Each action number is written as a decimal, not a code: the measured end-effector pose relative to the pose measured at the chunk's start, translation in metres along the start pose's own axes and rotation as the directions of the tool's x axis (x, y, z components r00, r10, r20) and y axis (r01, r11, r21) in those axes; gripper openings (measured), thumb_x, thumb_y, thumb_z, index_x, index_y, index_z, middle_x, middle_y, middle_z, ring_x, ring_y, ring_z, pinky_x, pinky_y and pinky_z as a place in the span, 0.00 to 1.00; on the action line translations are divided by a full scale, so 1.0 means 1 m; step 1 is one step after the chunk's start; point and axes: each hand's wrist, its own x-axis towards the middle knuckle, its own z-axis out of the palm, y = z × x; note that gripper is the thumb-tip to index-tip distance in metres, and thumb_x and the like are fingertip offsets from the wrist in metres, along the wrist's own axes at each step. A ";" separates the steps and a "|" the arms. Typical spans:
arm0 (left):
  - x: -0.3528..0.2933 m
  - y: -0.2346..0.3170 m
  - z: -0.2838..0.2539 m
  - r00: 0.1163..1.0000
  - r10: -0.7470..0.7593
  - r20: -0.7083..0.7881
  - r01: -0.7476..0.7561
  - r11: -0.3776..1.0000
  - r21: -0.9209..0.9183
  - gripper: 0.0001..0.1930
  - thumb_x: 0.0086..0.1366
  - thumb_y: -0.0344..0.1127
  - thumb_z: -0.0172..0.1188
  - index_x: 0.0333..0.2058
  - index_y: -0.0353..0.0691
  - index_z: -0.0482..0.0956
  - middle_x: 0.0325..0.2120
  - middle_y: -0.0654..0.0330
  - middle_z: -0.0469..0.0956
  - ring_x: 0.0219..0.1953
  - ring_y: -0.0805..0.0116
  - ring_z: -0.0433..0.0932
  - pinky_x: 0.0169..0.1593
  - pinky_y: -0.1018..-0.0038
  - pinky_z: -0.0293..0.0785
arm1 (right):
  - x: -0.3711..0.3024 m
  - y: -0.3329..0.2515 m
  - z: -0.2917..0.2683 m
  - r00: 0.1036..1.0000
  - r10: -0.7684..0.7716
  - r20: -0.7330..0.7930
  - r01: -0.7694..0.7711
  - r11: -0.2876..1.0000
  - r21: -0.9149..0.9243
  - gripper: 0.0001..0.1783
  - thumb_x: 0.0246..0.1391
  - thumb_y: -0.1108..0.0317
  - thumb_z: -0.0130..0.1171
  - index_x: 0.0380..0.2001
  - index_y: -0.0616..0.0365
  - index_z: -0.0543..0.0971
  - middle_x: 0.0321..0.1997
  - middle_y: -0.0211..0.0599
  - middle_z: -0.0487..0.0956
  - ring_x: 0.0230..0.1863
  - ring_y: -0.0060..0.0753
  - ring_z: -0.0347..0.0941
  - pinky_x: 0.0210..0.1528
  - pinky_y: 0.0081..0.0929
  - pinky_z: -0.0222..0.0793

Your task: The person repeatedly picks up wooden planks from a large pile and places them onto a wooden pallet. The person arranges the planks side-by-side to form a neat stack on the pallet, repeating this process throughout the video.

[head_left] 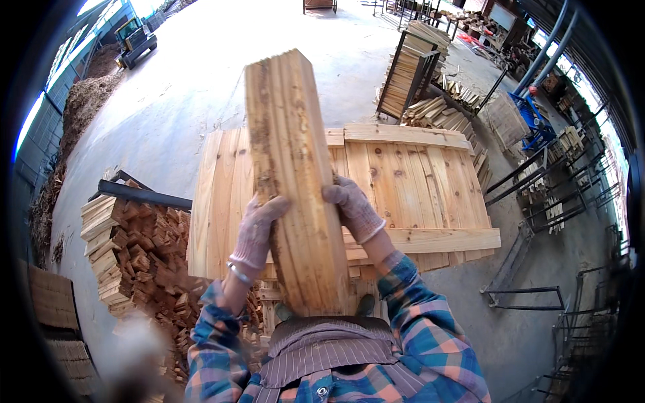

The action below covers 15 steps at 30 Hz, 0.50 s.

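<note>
Seen from above, a person (302,384) in a checked shirt (430,329) and striped apron (329,349) holds a thick bundle of pale boards (295,174) lengthwise before the body. The gloved left hand (255,232) is clamped on its left side, the gloved right hand (356,211) on its right side, with the wood between them. The bundle is over a layer of planks (396,181) laid side by side, and hides part of it; cross boards (430,240) run along its near and far edges. To the left is a pile of short wood pieces (151,248). Beyond stretches a grey floor (195,87), with a rack of slats (401,77) at upper right
</note>
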 end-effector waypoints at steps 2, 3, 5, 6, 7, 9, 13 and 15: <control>0.047 -0.075 -0.027 0.993 0.038 0.110 -0.028 0.995 -0.094 0.15 0.71 0.37 0.49 0.43 0.29 0.77 0.41 0.53 0.81 0.41 0.68 0.81 0.49 0.78 0.76 | 0.007 0.011 -0.051 0.991 0.077 -0.112 -0.086 0.993 -0.083 0.42 0.43 0.57 0.72 0.58 0.69 0.67 0.49 0.43 0.78 0.48 0.36 0.76 0.52 0.24 0.75; 0.069 -0.107 -0.051 0.979 0.043 0.197 0.002 0.974 -0.224 0.16 0.72 0.36 0.47 0.43 0.27 0.78 0.42 0.52 0.81 0.43 0.66 0.81 0.52 0.79 0.74 | 0.016 0.024 -0.080 0.973 0.124 -0.193 -0.158 0.973 -0.169 0.37 0.48 0.57 0.68 0.57 0.68 0.68 0.48 0.42 0.78 0.47 0.35 0.77 0.53 0.22 0.74; 0.103 -0.131 -0.010 0.993 -0.074 0.093 0.024 0.891 0.453 0.14 0.68 0.35 0.51 0.42 0.29 0.79 0.39 0.51 0.81 0.40 0.63 0.80 0.48 0.75 0.74 | 0.004 0.036 -0.192 0.965 -0.016 -0.262 -0.139 0.815 -0.562 0.32 0.51 0.57 0.66 0.54 0.67 0.71 0.44 0.40 0.80 0.45 0.34 0.78 0.52 0.22 0.74; 0.108 -0.132 0.003 0.980 -0.195 -0.041 0.196 0.903 0.383 0.11 0.64 0.34 0.57 0.39 0.32 0.80 0.34 0.55 0.82 0.34 0.64 0.80 0.42 0.73 0.77 | 0.000 0.043 -0.208 0.956 -0.074 -0.284 -0.128 0.767 -0.628 0.27 0.53 0.59 0.63 0.51 0.66 0.73 0.43 0.40 0.80 0.44 0.33 0.78 0.50 0.24 0.75; 0.112 -0.111 0.021 0.890 -0.403 -0.215 0.455 0.754 0.474 0.12 0.61 0.36 0.63 0.39 0.34 0.80 0.32 0.57 0.82 0.31 0.66 0.79 0.39 0.73 0.76 | -0.009 0.047 -0.226 0.939 -0.138 -0.314 -0.128 0.708 -0.695 0.22 0.56 0.61 0.60 0.48 0.66 0.76 0.42 0.41 0.81 0.43 0.32 0.78 0.49 0.25 0.75; 0.112 -0.107 -0.013 0.866 -0.436 -0.246 0.500 0.739 0.451 0.17 0.54 0.40 0.70 0.38 0.36 0.80 0.28 0.61 0.79 0.27 0.68 0.76 0.35 0.73 0.75 | -0.004 0.047 -0.195 0.921 -0.101 -0.376 -0.211 0.683 -0.699 0.15 0.59 0.65 0.56 0.43 0.65 0.78 0.40 0.40 0.82 0.40 0.31 0.78 0.46 0.26 0.75; 0.102 -0.093 -0.070 0.910 -0.156 -0.384 0.412 0.451 0.792 0.36 0.49 0.43 0.73 0.55 0.35 0.70 0.46 0.45 0.79 0.49 0.52 0.78 0.51 0.66 0.75 | -0.001 0.025 -0.146 0.863 -0.002 -0.505 -0.278 0.832 -0.480 0.08 0.59 0.69 0.58 0.38 0.62 0.80 0.37 0.35 0.83 0.38 0.25 0.79 0.43 0.21 0.73; 0.109 -0.098 -0.086 0.916 -0.188 -0.355 0.401 0.477 0.782 0.45 0.45 0.45 0.76 0.60 0.36 0.64 0.50 0.45 0.76 0.51 0.52 0.77 0.54 0.65 0.74 | -0.001 0.044 -0.189 0.888 -0.151 -0.434 -0.045 0.911 -0.410 0.10 0.58 0.67 0.60 0.36 0.64 0.80 0.34 0.36 0.83 0.36 0.23 0.78 0.41 0.21 0.72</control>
